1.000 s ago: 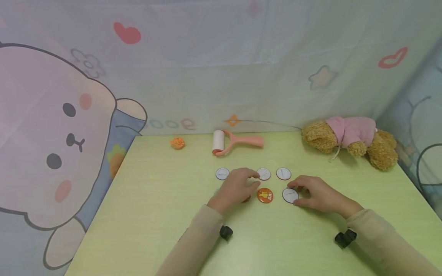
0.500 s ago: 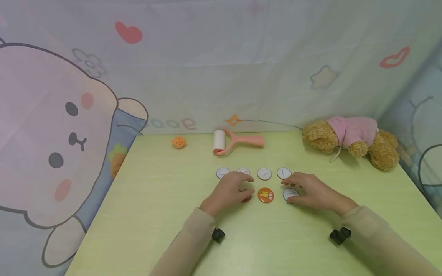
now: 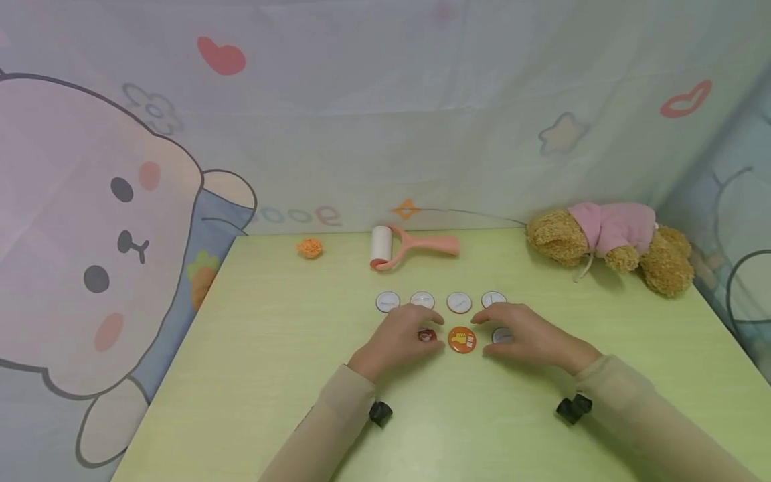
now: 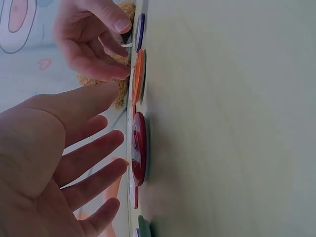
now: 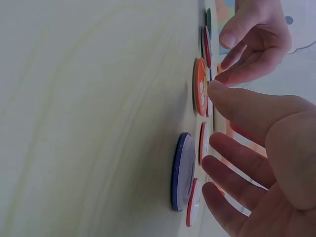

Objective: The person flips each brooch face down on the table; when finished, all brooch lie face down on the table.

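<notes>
Left hand (image 3: 391, 341) and right hand (image 3: 530, 337) face each other, palms inward, across a small gap — thumbs and fingers apart and loosely bent, holding nothing. Between their fingertips an orange badge (image 3: 462, 339) with a yellow thumbs-up lies flat on a pale yellow-green table (image 3: 458, 428). Partly under the left hand is a red badge (image 3: 427, 335); partly under the right, a blue-rimmed badge (image 3: 501, 335), white back up. A green badge (image 4: 143, 227) shows only in the wrist views. Just beyond lies a row of four white-backed badges (image 3: 460, 302). Near the table's far edge, left to right, are a small crumpled orange lump (image 3: 310, 248), a white roller with a pink handle (image 3: 381, 246) and a teddy bear (image 3: 620, 231) in pink, lying down. Behind hangs a pastel curtain (image 3: 385, 134) — hearts, a star, a large cartoon face.
</notes>
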The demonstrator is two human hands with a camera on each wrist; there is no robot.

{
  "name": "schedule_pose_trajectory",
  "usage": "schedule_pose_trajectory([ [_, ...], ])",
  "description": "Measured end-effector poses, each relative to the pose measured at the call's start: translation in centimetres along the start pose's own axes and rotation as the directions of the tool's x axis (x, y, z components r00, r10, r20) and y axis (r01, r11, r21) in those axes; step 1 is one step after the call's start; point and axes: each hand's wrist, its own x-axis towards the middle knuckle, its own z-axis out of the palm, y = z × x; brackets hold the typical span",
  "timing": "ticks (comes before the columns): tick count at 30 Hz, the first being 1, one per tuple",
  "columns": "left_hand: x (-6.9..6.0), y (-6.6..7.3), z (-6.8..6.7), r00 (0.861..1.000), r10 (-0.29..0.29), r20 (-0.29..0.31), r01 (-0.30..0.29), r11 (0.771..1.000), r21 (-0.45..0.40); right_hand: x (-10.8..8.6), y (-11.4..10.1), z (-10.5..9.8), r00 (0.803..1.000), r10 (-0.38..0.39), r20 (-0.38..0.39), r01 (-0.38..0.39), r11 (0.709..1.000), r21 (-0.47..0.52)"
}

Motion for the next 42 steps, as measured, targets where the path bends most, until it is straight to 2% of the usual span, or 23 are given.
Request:
schedule_pose_trajectory([
  [7,0.4,0.3,0.4,0.999,0.024,0.025,-0.025,0.999,0.029,0.6,-0.6,0.5,1.0,0.001,0.027,-0.001,1.0,-0.009],
  [15,1.2,1.2,0.5,0.998,0.059,0.031,-0.059,0.998,0.005,1.1,-0.7,0.9,0.999,0.0,0.038,0.002,0.999,-0.05],
  [32,2.0,1.7,1.2,0.997,0.039,0.072,-0.043,0.998,0.056,1.2,-0.7,1.3,0.999,0.009,0.052,-0.008,0.999,-0.034],
  [42,2.4,2.0,1.3,0.997,0.049,0.061,-0.056,0.99,0.131,1.5,-0.6,1.4,0.999,-0.002,0.045,0.003,1.0,-0.029],
])
